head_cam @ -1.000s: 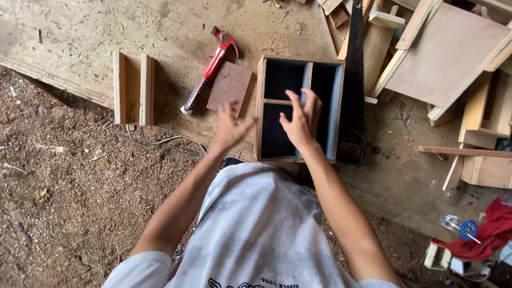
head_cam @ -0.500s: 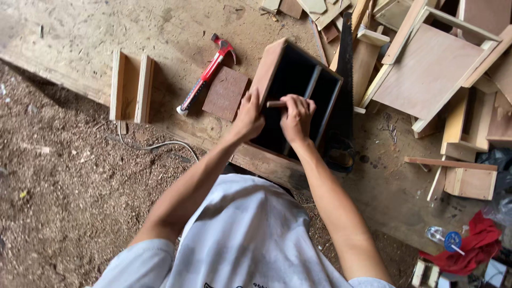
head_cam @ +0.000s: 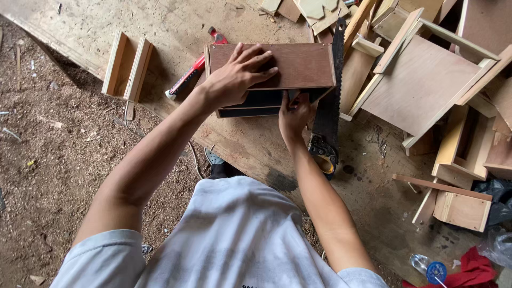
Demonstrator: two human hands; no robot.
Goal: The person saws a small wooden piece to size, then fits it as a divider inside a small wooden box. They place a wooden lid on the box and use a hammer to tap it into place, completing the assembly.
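A rough woodworking shop. Sawdust and shavings cover the dirt ground (head_cam: 58,160) on the left, and a black-handled hand saw (head_cam: 329,101), a red-handled hammer (head_cam: 193,74) and half-built plywood frames (head_cam: 426,80) lie about a worn plywood work board (head_cam: 176,26).

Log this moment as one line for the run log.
left hand: flat on wooden box | right hand: gripping box's lower edge | handsaw: beside box | hammer: behind box
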